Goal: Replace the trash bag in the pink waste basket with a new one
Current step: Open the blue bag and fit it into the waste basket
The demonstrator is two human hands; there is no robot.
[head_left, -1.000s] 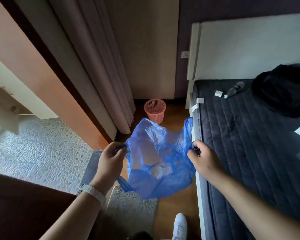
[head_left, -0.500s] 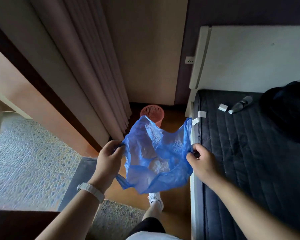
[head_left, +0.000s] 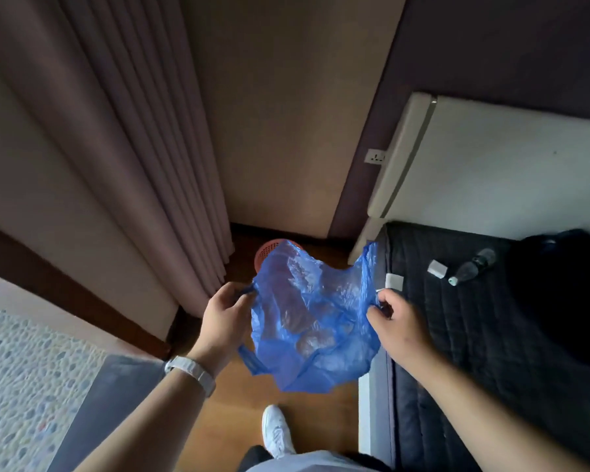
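A crumpled blue plastic trash bag (head_left: 312,318) hangs spread between my two hands above the wooden floor. My left hand (head_left: 223,320) grips its left edge, my right hand (head_left: 397,323) pinches its right edge. The pink mesh waste basket (head_left: 264,253) stands on the floor in the corner ahead, by the curtain; the bag hides most of it, so only its left rim shows. Whether anything lines the basket cannot be seen.
Long curtains (head_left: 143,172) hang on the left. A bed with a dark quilted mattress (head_left: 474,335) runs along the right, with a bottle (head_left: 472,267), a small white box (head_left: 436,269) and a black bundle (head_left: 559,291) on it. My white shoe (head_left: 276,430) is on the narrow wooden floor.
I have stepped forward along the bed towards the corner. The basket is now closer and mostly hidden behind the bag. Both hands keep their grip on the bag.
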